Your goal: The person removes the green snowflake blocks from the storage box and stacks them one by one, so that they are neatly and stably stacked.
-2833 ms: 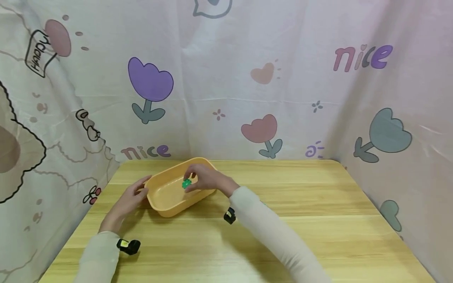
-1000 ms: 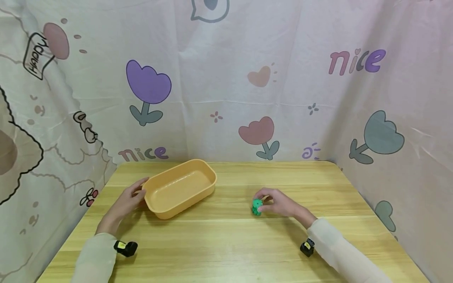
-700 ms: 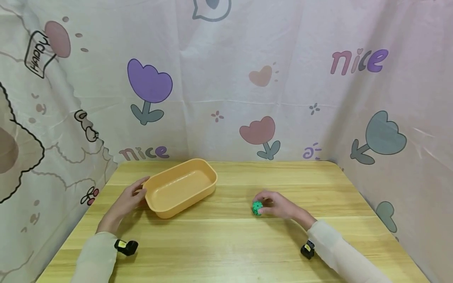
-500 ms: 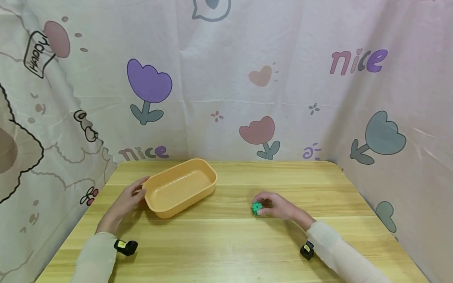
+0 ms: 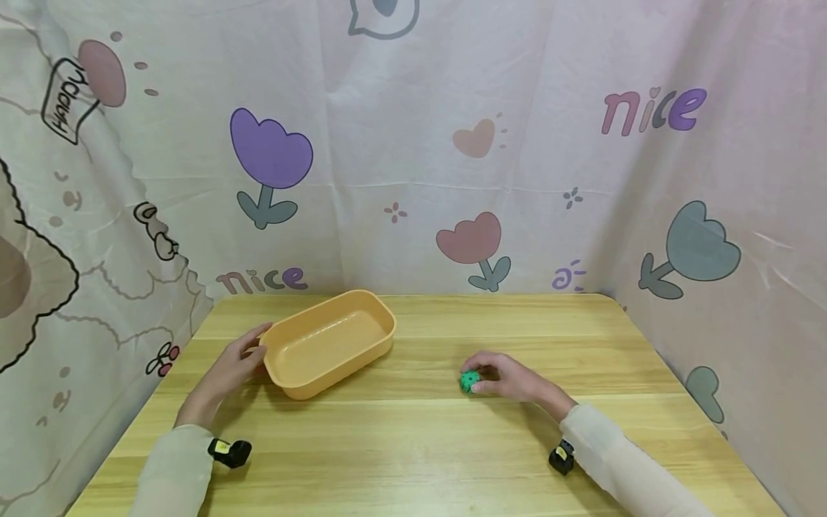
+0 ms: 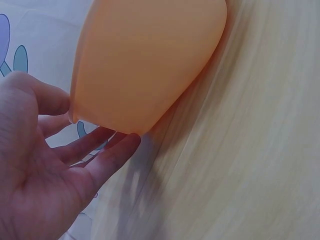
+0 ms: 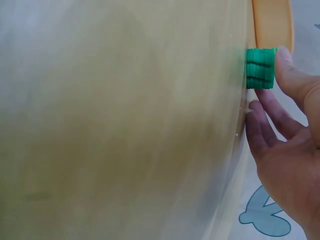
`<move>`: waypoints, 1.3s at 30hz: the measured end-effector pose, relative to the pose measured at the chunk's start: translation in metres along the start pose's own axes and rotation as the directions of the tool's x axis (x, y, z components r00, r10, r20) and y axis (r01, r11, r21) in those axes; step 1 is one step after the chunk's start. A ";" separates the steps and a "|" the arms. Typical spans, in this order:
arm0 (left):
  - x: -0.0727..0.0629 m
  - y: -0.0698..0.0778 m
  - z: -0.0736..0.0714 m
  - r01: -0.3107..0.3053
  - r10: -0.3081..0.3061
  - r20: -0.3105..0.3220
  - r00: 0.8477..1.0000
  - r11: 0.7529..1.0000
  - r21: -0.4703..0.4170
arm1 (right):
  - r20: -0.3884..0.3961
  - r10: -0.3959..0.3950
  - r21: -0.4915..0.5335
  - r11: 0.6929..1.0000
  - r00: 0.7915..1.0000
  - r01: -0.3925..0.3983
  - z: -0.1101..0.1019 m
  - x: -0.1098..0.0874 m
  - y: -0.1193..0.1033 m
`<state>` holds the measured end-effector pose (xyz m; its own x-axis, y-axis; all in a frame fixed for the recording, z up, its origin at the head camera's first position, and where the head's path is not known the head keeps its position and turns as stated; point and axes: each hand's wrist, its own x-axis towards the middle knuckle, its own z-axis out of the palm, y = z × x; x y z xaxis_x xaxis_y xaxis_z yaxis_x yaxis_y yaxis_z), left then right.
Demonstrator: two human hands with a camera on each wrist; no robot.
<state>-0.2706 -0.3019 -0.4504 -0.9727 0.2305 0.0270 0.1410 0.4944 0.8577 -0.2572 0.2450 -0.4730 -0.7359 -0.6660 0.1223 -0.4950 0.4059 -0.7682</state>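
Note:
At the left of the head view stands a yellow-orange plastic basin (image 5: 329, 352), oblong with rounded corners, nothing inside. My left hand (image 5: 231, 370) holds its near-left end; in the left wrist view the thumb side meets the rim and the fingertips (image 6: 131, 142) touch the outer wall low down. To the right, my right hand (image 5: 507, 377) pinches a small stack of green notched discs (image 5: 469, 381) between thumb and fingers. Seen from the right wrist, the green stack (image 7: 260, 68) stands with its base at the tabletop, the thumb lying on its top.
A light wood-grain table (image 5: 413, 445) carries both things, the basin lying left of the stack. A patterned cloth (image 5: 388, 143) hangs behind and at the sides. Each wrist wears a small black camera, such as the left one (image 5: 234, 452).
My right hand has carried a green disc out from over the basin to the table on the right, where the green pieces have settled into one low stack. The left hand stays at the basin.

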 end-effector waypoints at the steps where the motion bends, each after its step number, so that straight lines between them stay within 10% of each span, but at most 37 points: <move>1: 0.000 0.000 0.000 -0.001 0.001 0.001 1.000 1.000 0.000 | 0.003 -0.006 -0.001 1.000 1.000 0.006 0.000 0.000 0.000; 39: 0.003 0.002 0.000 -0.020 0.021 0.028 0.999 0.998 -0.057 | -0.010 0.076 -0.030 0.997 0.997 -0.076 -0.011 0.001 -0.002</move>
<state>-0.2731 -0.3005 -0.4485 -0.9640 0.2642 0.0309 0.1492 0.4412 0.8849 -0.2622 0.2499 -0.4643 -0.7762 -0.6265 0.0699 -0.4508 0.4741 -0.7564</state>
